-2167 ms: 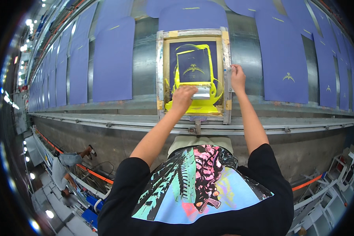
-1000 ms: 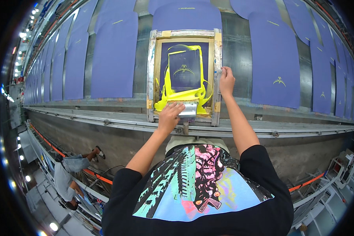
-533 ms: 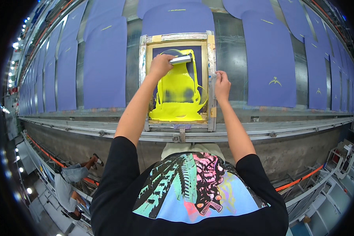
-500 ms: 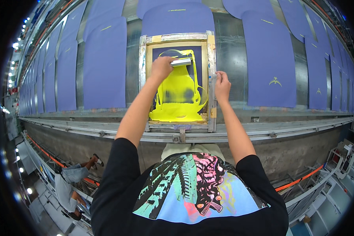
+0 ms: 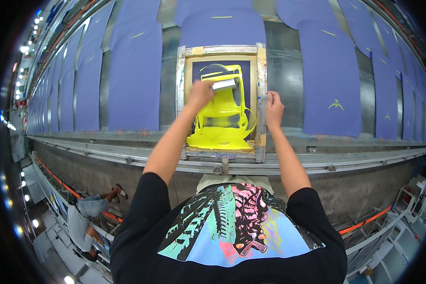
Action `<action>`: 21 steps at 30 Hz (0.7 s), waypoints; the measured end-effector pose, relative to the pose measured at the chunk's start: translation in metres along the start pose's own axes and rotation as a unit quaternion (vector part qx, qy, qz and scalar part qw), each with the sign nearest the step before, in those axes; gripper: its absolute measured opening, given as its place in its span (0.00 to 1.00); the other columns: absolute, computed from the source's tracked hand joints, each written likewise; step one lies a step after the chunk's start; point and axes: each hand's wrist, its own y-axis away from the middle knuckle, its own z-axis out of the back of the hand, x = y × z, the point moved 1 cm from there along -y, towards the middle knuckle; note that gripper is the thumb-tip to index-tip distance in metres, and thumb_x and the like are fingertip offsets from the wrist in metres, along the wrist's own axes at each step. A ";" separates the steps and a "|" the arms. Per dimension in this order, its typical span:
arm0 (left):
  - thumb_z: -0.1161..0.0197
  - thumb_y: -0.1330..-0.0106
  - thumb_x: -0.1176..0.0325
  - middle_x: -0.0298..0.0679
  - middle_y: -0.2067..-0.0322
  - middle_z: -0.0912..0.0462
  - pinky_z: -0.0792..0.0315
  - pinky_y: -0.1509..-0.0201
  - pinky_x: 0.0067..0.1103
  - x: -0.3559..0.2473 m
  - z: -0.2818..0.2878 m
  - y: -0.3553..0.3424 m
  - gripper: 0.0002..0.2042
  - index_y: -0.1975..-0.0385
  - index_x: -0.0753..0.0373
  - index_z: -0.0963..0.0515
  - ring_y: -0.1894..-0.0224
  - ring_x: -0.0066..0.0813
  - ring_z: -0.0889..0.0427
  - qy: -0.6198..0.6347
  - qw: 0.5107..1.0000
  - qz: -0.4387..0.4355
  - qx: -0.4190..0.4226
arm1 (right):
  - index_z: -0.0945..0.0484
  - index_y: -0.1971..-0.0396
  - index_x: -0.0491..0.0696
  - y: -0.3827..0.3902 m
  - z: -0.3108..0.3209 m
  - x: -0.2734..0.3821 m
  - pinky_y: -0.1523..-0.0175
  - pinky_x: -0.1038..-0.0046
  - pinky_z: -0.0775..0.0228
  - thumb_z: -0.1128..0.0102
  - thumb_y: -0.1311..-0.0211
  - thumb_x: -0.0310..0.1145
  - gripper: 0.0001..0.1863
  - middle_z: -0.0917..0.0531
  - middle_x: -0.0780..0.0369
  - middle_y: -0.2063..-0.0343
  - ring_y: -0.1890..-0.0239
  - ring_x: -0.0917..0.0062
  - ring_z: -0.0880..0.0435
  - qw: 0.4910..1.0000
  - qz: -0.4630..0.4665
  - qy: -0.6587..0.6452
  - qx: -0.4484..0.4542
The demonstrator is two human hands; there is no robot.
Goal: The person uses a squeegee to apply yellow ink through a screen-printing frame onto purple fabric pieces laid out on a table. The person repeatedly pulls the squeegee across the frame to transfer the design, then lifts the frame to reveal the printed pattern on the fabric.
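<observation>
A long metal printing table (image 5: 284, 68) extends across the view, with a metal guide rail (image 5: 293, 160) along its near edge. Beyond that edge, to the left and well apart from the work, is a co-worker (image 5: 80, 221) in a pale shirt and shorts. Purple-blue fabric panels (image 5: 329, 83) lie flat in rows along the table, bare metal showing between many of them; one panel extends from under the far end of the screen-printing frame (image 5: 261, 71). This rectangular frame lies at the middle of the table's near edge, its near end close to the guide rail. Inside the frame, bright yellow ink (image 5: 217, 140) forms a thick band along the near end, with a smeared patch and streaks reaching toward the far end. The left hand (image 5: 201, 94), slightly blurred, is closed around one end of a squeegee (image 5: 224, 84), which lies crosswise in the far half of the frame, over the inked area. The right hand (image 5: 274, 110) has its fingers curled and pinches the frame's right side. A small yellow winged motif (image 5: 336, 104) is printed near the lower edge of the panel to the frame's right.
</observation>
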 end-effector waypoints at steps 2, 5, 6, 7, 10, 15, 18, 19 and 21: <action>0.35 0.44 0.71 0.43 0.63 0.11 0.18 0.52 0.38 0.003 0.031 -0.046 0.16 0.57 0.43 0.10 0.60 0.48 0.12 0.011 0.998 -0.059 -0.029 | 0.19 0.56 0.46 0.000 -0.011 0.008 0.62 0.58 0.27 0.47 0.24 0.36 0.11 0.16 0.49 0.72 0.70 0.55 0.16 1.000 0.006 -0.018 0.011; 0.36 0.43 0.73 0.43 0.63 0.11 0.18 0.53 0.38 -0.042 0.028 -0.050 0.18 0.56 0.41 0.10 0.61 0.48 0.12 -0.072 0.996 -0.044 -0.033 | 0.18 0.56 0.46 -0.008 0.021 0.001 0.61 0.59 0.27 0.47 0.24 0.36 0.11 0.15 0.49 0.71 0.69 0.55 0.15 0.999 0.024 -0.034 0.008; 0.36 0.43 0.73 0.42 0.62 0.10 0.18 0.53 0.38 -0.065 0.019 -0.039 0.18 0.56 0.41 0.10 0.61 0.47 0.12 -0.062 0.996 -0.046 -0.046 | 0.18 0.56 0.46 -0.016 0.043 -0.005 0.61 0.59 0.26 0.46 0.24 0.36 0.11 0.15 0.48 0.71 0.68 0.55 0.15 0.999 0.027 -0.038 0.010; 0.37 0.43 0.73 0.42 0.62 0.10 0.18 0.53 0.38 -0.091 0.003 -0.024 0.18 0.56 0.41 0.10 0.61 0.47 0.12 -0.053 0.996 -0.049 -0.057 | 0.18 0.56 0.46 -0.025 0.070 -0.012 0.60 0.59 0.26 0.46 0.24 0.36 0.11 0.15 0.48 0.70 0.67 0.54 0.14 0.999 0.029 -0.042 0.011; 0.39 0.41 0.76 0.40 0.62 0.10 0.18 0.55 0.38 -0.167 -0.049 0.036 0.19 0.56 0.42 0.11 0.61 0.46 0.12 -0.046 0.990 -0.100 -0.089 | 0.17 0.57 0.46 -0.049 0.150 -0.035 0.60 0.59 0.26 0.46 0.25 0.36 0.12 0.14 0.48 0.69 0.66 0.54 0.14 0.998 0.032 -0.045 0.008; 0.37 0.49 0.84 0.34 0.54 0.10 0.19 0.47 0.30 -0.226 -0.117 0.123 0.20 0.59 0.54 0.12 0.50 0.35 0.13 0.011 0.971 -0.204 -0.120 | 0.17 0.57 0.47 -0.081 0.192 -0.097 0.61 0.60 0.26 0.46 0.25 0.37 0.12 0.14 0.50 0.70 0.69 0.56 0.15 0.999 0.029 -0.024 0.002; 0.33 0.51 0.81 0.35 0.46 0.14 0.23 0.38 0.32 -0.169 -0.114 0.153 0.26 0.49 0.55 0.15 0.42 0.39 0.17 0.015 0.974 -0.219 -0.054 | 0.17 0.57 0.47 -0.064 0.153 -0.095 0.62 0.61 0.27 0.45 0.25 0.37 0.12 0.15 0.53 0.73 0.72 0.60 0.17 1.000 0.014 0.006 -0.008; 0.32 0.51 0.81 0.35 0.44 0.15 0.24 0.37 0.33 -0.159 -0.108 0.161 0.27 0.47 0.55 0.16 0.41 0.40 0.18 0.019 0.974 -0.222 -0.043 | 0.17 0.57 0.47 -0.056 0.148 -0.084 0.63 0.62 0.28 0.45 0.25 0.38 0.12 0.16 0.53 0.75 0.73 0.62 0.18 1.000 0.017 0.014 -0.021; 0.30 0.52 0.79 0.36 0.41 0.17 0.26 0.34 0.33 -0.148 -0.100 0.173 0.30 0.43 0.55 0.18 0.38 0.40 0.21 0.026 0.974 -0.226 -0.021 | 0.16 0.57 0.47 -0.049 0.147 -0.066 0.64 0.63 0.29 0.45 0.25 0.38 0.12 0.17 0.55 0.77 0.75 0.65 0.20 0.999 0.018 0.024 -0.039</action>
